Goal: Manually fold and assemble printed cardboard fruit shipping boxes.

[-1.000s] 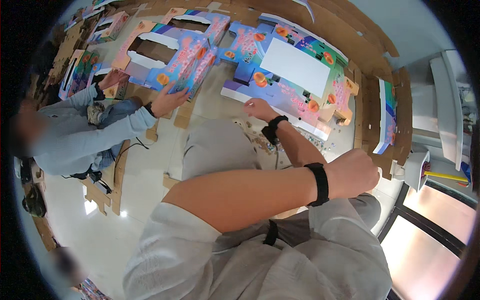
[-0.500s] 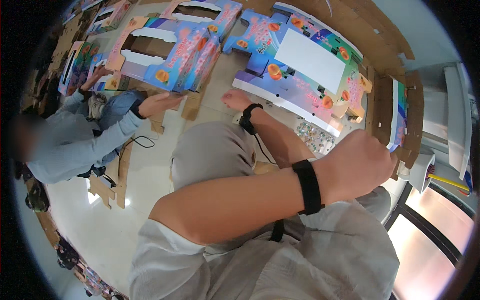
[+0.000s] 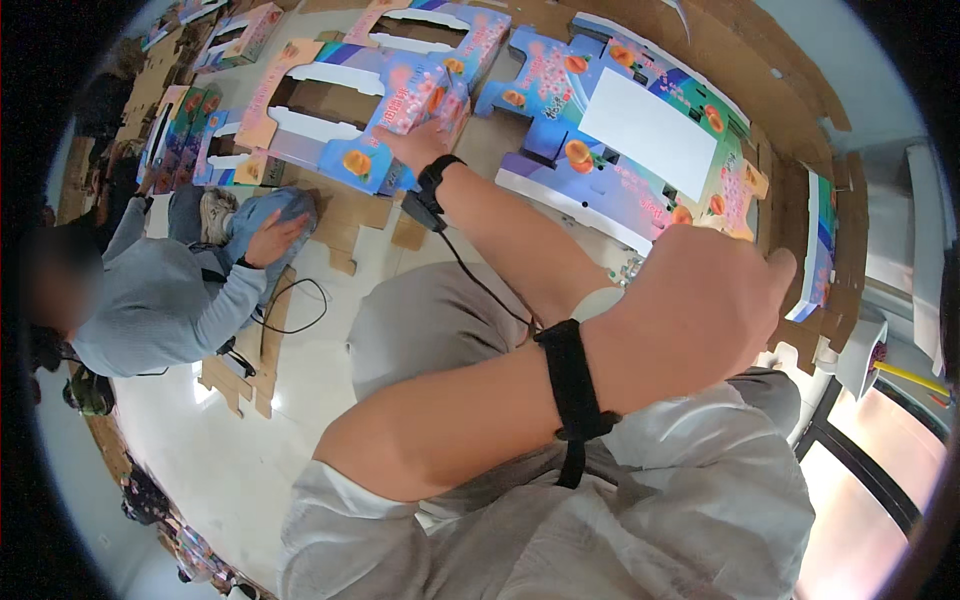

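Note:
My two forearms cross. In front, my left hand [image 3: 705, 310] reaches to the right, fingers curled into a fist; its inner side is hidden, so what it may hold cannot be made out. Near it lies a printed cardboard box blank [image 3: 545, 175], spread flat, with fruit pictures and a white panel [image 3: 648, 132] on it. Farther left my right hand [image 3: 415, 150] touches the near right corner of a stack of printed cardboard blanks [image 3: 345, 150]. Its fingers look apart, though some are partly out of sight. Each wrist wears a black strap.
A co-worker [image 3: 165, 290] in a grey-blue top sits at the left, one hand [image 3: 275, 238] by the knee. Small shiny bits [image 3: 628, 268] lie beside my left hand. Brown cardboard [image 3: 350, 210] covers parts of the pale floor. A printed piece [image 3: 815, 245] stands at the right.
My right hand has moved up and left onto the stack. The co-worker's hand has drawn back from the stack toward the knee. My left hand stays closed; the view has shifted slightly.

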{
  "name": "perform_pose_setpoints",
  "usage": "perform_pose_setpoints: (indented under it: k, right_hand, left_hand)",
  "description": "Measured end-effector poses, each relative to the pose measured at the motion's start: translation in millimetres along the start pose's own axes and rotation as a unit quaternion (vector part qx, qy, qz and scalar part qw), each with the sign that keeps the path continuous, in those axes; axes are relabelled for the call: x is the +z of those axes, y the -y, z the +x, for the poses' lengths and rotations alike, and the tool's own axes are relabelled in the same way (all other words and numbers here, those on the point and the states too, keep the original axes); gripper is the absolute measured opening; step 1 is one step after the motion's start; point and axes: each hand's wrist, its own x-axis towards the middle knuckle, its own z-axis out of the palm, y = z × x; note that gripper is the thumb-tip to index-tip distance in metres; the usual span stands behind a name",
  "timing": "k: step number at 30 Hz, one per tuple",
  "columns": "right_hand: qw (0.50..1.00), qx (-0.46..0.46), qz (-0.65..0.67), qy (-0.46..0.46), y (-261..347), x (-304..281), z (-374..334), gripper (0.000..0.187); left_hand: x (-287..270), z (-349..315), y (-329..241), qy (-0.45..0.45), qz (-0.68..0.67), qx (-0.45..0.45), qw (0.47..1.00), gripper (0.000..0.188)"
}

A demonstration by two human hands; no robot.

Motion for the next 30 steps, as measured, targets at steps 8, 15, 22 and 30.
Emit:
perform_pose_setpoints:
  k: [8,15,22,30]
  right_hand:
    - [0.945,-0.056,0.321,0.038,-40,-4,2,0.113]
    - [0.971,-0.079,0.225,0.011,-27,2,9,0.109]
    - [0.991,-0.051,0.124,-0.017,7,14,31,0.106]
    - [0.991,-0.051,0.124,-0.023,-25,-10,17,0.102]
  left_hand:
    - [-3,6,1,-0.058,-0.087,-0.006,0.995,0.014]
    - [-13,2,-17,-0.089,-0.133,0.025,0.987,0.017]
    - [-34,9,-22,-0.122,-0.211,-0.014,0.97,0.023]
    - [-33,16,-21,-0.14,-0.204,-0.023,0.969,0.025]
